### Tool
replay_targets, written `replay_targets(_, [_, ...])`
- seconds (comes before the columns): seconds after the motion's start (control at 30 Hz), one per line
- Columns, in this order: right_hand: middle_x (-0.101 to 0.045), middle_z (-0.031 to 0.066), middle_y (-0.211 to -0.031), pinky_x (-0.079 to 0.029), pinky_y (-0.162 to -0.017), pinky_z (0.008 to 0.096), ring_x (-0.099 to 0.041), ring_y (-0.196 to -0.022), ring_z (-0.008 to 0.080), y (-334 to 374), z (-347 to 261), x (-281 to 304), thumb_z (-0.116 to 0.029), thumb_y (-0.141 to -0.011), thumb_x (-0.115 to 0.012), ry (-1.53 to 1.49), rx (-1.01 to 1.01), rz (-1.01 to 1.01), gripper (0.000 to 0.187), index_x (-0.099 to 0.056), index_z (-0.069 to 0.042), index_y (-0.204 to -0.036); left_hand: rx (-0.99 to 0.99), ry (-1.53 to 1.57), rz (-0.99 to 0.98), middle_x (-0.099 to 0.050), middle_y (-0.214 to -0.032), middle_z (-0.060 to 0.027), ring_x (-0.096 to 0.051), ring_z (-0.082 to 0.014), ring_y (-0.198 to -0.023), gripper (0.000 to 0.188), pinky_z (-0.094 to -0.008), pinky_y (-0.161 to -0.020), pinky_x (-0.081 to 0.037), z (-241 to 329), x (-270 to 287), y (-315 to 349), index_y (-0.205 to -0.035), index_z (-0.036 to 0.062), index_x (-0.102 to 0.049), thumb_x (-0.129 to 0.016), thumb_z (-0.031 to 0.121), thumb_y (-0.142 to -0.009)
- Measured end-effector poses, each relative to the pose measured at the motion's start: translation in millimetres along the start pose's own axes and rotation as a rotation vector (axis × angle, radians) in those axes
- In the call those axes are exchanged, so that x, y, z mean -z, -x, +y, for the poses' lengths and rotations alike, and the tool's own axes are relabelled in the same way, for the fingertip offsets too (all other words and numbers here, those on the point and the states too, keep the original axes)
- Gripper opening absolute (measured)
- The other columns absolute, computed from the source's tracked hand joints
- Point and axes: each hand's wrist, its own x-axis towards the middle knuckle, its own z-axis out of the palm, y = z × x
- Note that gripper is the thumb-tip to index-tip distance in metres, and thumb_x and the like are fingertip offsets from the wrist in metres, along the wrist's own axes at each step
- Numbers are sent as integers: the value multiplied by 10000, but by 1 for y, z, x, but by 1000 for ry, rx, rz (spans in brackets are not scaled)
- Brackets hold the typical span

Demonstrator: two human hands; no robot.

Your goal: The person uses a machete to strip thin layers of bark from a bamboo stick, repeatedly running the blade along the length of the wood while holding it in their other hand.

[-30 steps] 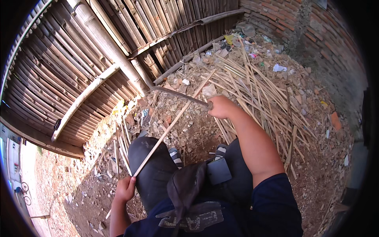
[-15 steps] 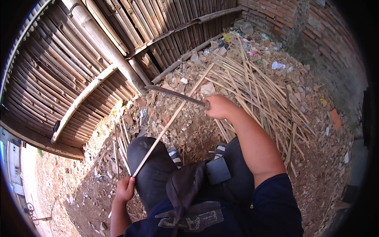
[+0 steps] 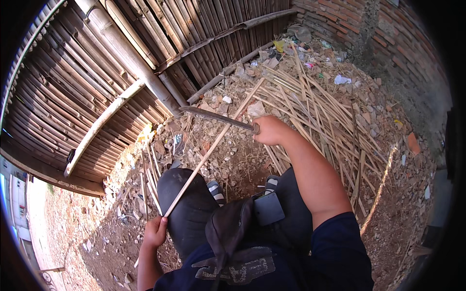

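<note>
My left hand (image 3: 155, 232) is closed round the near end of a long pale bamboo strip (image 3: 199, 166), beside my left knee. The strip slants up across that knee, its far end reaching the strip pile. In my right hand (image 3: 268, 130) is the handle of a machete, gripped in a fist. Its long dark blade (image 3: 218, 117) points left and crosses the strip well above my knees. Whether the edge touches the strip I cannot tell. More bamboo strips (image 3: 315, 109) lie heaped beyond my right hand, and a few others (image 3: 151, 180) lie left of my left knee.
A bamboo-slat wall (image 3: 87, 97) with thick poles rises at the left and back. A brick wall (image 3: 340, 24) stands at the back right. Stones and litter cover the ground (image 3: 233, 155). A dark flat box-shaped thing (image 3: 268, 209) rests at my lap.
Both hands, the machete and the strip keep nearly the same place. A bright streak of sunlight now lies on the ground at the right.
</note>
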Motion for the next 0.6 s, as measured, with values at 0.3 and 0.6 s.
replay_targets(0.3, [-708, 202, -980, -536, -826, 464, -677, -949, 385, -1, 1, 1, -227, -776, -711, 17, -12, -45, 308, -704, -32, -1014, -4, -44, 13, -494, -551, -155, -482, -239, -510, 485, -416, -525, -393, 1, -2, 0, -701, -3, -498, -531, 339, -1043])
replay_targets(0.6, [-708, 204, -1029, -538, -855, 454, -679, -978, 374, -2, 4, -2, -235, -776, -704, 30, 0, -27, 363, -706, -36, -1079, 2, -30, 12, -497, -556, -160, -488, -249, -514, 479, -418, -535, -396, -3, -4, 0, -706, -4, -497, -523, 335, -1044])
